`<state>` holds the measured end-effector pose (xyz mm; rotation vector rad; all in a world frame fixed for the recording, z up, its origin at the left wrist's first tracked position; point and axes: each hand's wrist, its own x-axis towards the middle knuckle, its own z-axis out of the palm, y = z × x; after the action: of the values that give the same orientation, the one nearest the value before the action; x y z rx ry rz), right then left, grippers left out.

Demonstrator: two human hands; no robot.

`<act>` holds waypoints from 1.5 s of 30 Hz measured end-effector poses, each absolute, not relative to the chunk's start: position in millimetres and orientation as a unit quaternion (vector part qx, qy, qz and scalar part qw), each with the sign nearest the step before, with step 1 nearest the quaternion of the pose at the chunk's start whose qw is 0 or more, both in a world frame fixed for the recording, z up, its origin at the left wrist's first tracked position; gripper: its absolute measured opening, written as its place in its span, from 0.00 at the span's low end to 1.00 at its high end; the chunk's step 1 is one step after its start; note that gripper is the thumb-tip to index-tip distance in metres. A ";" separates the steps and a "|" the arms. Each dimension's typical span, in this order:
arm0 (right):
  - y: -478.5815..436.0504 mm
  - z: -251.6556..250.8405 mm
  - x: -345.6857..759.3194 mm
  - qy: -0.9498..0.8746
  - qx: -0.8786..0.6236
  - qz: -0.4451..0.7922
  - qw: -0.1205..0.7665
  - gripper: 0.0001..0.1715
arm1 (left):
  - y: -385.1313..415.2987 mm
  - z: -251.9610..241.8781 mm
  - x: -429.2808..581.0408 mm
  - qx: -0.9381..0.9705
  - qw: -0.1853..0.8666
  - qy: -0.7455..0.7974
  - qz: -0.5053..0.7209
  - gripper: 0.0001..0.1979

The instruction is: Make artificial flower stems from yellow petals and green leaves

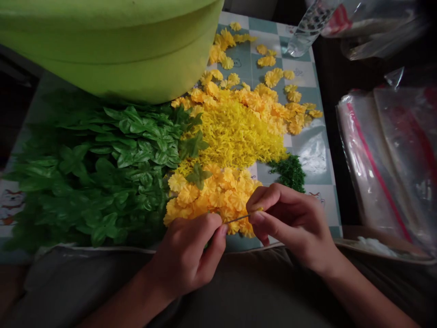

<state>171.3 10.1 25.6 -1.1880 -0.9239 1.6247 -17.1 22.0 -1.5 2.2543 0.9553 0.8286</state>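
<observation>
Between my two hands stretches a thin, stiff stem (238, 219), dark grey and wire-like. My left hand (196, 246) pinches its left end between thumb and forefinger. At the other end, the thumb and forefinger of my right hand (290, 223) close on the tip, where a small bit of yellow shows. Just beyond my hands lies a heap of orange-yellow artificial petals (218, 193). Farther back spreads a pile of fine yellow flower pieces (235, 130). A small clump of dark green sprigs (292, 173) sits behind my right hand.
Green artificial leaves (136, 141) are piled on the left. A large lime-green tub (112, 50) stands at the back left. More orange petals (273, 77) scatter over the checked table cover (316, 155). Clear plastic bags (385, 159) lie to the right, and a clear plastic bottle (307, 29) behind.
</observation>
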 end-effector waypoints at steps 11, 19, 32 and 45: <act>8.6 21.3 165.8 -0.354 -0.478 0.655 0.466 0.06 | 18.5 -1.2 -17.3 0.808 0.328 0.383 0.306 0.08; 6.7 18.2 161.7 -0.352 -0.475 0.644 0.485 0.08 | 13.4 -0.7 -15.8 0.769 0.394 0.415 0.283 0.08; -0.7 8.2 154.1 -0.319 -0.433 0.722 0.435 0.10 | 9.5 6.7 -8.4 0.534 0.689 0.418 0.255 0.08; 4.7 10.6 152.6 -0.301 -0.442 0.720 0.442 0.09 | 8.6 4.2 -8.1 0.367 0.798 0.409 0.248 0.09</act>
<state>152.6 4.7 10.6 -1.0961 -0.7478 1.7860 -8.1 8.6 4.2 0.7879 0.8790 0.5332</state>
